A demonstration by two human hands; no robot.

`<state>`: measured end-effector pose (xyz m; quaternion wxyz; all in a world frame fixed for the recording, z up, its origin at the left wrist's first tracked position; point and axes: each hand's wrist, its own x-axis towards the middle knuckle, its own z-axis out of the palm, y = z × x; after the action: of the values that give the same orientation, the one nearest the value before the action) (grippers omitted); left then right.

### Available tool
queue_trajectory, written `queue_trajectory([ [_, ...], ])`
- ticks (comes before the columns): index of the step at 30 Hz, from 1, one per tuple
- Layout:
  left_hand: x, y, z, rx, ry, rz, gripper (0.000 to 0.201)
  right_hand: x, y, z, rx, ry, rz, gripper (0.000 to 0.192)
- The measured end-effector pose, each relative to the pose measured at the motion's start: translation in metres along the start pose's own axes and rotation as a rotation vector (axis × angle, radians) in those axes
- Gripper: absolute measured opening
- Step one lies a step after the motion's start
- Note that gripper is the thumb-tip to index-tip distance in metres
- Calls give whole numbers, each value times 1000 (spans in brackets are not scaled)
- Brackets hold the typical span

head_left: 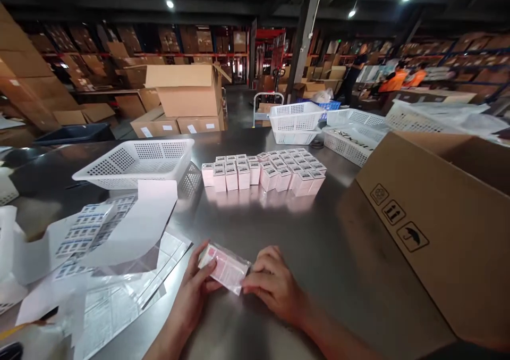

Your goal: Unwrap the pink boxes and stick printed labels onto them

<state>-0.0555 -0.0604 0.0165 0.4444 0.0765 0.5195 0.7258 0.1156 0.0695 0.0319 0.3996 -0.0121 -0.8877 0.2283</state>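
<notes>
A small box in a clear bag (pixel 225 267) is being gripped at one end by the left hand (pixel 195 291) and at the other by the right hand (pixel 274 285), low over the steel surface (pixel 303 243). Rows of small boxes (pixel 263 171) are standing beyond the hands.

Both hands low and close together, forearms angling in from below. Left hand (pixel 195 291) has fingers curled up, thumb pinching; right hand (pixel 274 285) knuckles-up, fingers bent, pinching too.
</notes>
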Motion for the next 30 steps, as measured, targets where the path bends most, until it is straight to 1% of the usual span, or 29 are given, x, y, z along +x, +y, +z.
queue_trajectory([
  [2, 3, 2, -3, -20, -13, -53, 67, 1, -2, -5, 73, -49, -11, 11],
  [5, 12, 7, -12, -48, -13, -95, 47, 5, -4, -15, 176, -184, 6, 19],
  [6, 15, 9, -16, -48, 2, -81, 42, 7, -3, -17, 177, -225, 9, 20],
  [8, 18, 15, -21, -8, 34, -20, 40, 10, -1, -19, 165, -276, 8, 19],
  [10, 16, 18, -21, 52, 61, 49, 42, 10, 2, -17, 190, -262, 3, 20],
  [12, 12, 19, -19, 92, 75, 83, 43, 8, 7, -15, 208, -228, -14, 28],
  [14, 9, 16, -15, 114, 104, 105, 43, 6, 13, -16, 83, -195, -9, 38],
  [15, 8, 14, -14, 128, 126, 125, 43, 5, 17, -17, -25, -186, 17, 39],
  [16, 8, 13, -14, 144, 155, 153, 43, 4, 21, -19, -136, -174, 61, 36],
  [17, 9, 11, -14, 161, 191, 188, 44, 4, 24, -21, -233, -144, 114, 28],
  [18, 10, 10, -16, 178, 232, 228, 44, 4, 27, -23, -305, -85, 168, 19],
  [19, 11, 9, -17, 195, 273, 267, 46, 4, 28, -23, -340, 7, 210, 16],
  [21, 13, 8, -21, 228, 343, 333, 47, 4, 27, -18, -280, 234, 256, 23],
  [22, 13, 7, -22, 246, 365, 357, 47, 4, 24, -13, -200, 282, 273, 27],
  [23, 14, 6, -23, 265, 378, 374, 46, 4, 21, -7, -107, 264, 300, 34],
  [24, 14, 5, -23, 286, 382, 383, 45, 3, 18, 0, -18, 186, 336, 42],
  [26, 13, 2, -21, 326, 383, 387, 41, 0, 12, 14, 103, -46, 403, 64],
  [27, 12, 1, -20, 342, 388, 384, 40, -2, 10, 21, 137, -118, 423, 74],
  [28, 11, 0, -18, 354, 397, 381, 38, -4, 9, 26, 162, -123, 428, 82],
  [29, 10, 0, -17, 360, 412, 379, 36, -6, 8, 29, 183, -78, 419, 84],
  [30, 9, 0, -15, 358, 426, 374, 36, -8, 7, 31, 205, -2, 406, 82],
])
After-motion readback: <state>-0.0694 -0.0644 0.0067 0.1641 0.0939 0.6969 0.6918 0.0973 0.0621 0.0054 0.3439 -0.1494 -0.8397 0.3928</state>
